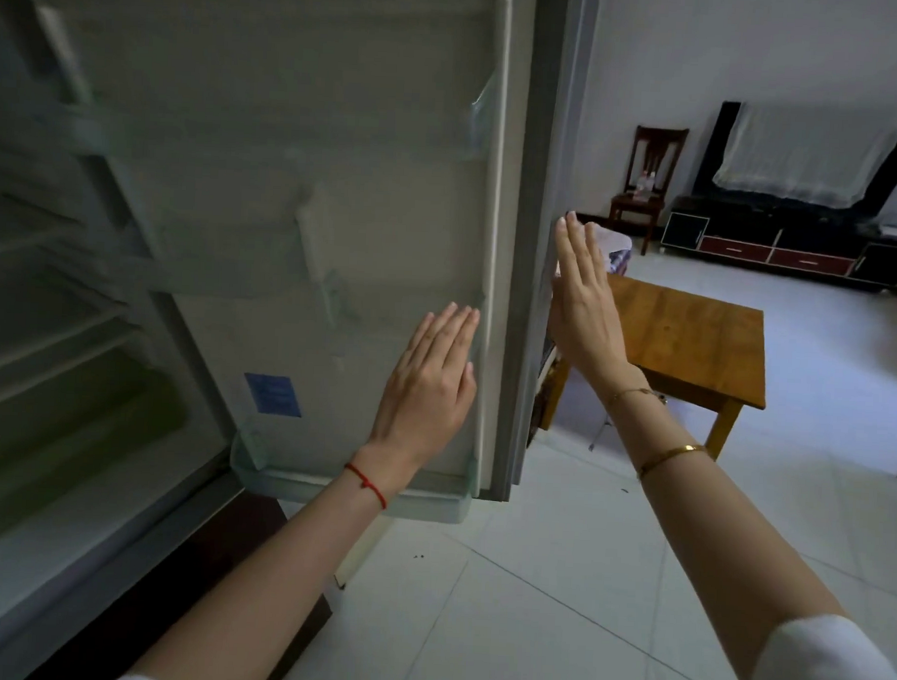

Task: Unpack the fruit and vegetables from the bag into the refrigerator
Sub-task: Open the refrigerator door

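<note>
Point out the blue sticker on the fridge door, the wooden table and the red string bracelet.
blue sticker [272, 395], head view, middle of the label on the door's inner panel.
wooden table [693, 330], head view, bare part of its top.
red string bracelet [365, 482], head view, on the strand across the left wrist.

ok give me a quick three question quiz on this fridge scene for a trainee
1. True or false: the grey refrigerator door stands open.
2. Which hand lies flat on the door's inner liner? A) left hand B) right hand
3. Fill in: beyond the door's edge stands a wooden ____.

Key: 1 true. 2 A; the right hand, fingers straight, is at the door's outer edge, and neither hand holds anything. 3 table.
</note>
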`<state>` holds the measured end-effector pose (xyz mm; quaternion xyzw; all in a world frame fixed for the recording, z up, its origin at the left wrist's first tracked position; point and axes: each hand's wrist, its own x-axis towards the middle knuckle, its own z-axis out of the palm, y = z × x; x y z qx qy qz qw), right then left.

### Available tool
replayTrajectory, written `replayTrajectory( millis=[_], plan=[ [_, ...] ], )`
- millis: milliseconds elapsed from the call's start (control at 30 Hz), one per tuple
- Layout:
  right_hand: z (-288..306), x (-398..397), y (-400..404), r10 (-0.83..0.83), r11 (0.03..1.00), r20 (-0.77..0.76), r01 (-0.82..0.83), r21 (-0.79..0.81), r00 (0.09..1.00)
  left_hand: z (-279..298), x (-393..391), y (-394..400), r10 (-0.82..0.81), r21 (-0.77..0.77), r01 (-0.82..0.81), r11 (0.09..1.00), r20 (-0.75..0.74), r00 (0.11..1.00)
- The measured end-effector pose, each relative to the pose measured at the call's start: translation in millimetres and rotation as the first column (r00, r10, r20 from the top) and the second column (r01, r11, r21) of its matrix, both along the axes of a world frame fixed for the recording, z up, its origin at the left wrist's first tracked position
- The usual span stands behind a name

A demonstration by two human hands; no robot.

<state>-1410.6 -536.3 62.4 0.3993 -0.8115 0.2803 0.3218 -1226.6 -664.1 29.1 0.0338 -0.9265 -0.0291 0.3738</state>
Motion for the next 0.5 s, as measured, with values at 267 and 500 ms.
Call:
replayTrajectory(
  millis=[267, 500],
  plan=[
    [10.3, -59.7, -19.7, 0.155, 0.987, 0.112, -0.151, -0.047, 0.982, 6.5, -49.3, -0.1, 0.071, 0.011, -0.072, 0.997, 0.023, 0.997],
    [13.6, -101.5, -37.6, 0.244, 0.970, 0.157, -0.239, -0.053, 0.957, 8.0, -85.5, 0.1, 0.185, 0.028, -0.187, 0.982, 0.065, 0.981]
  ],
)
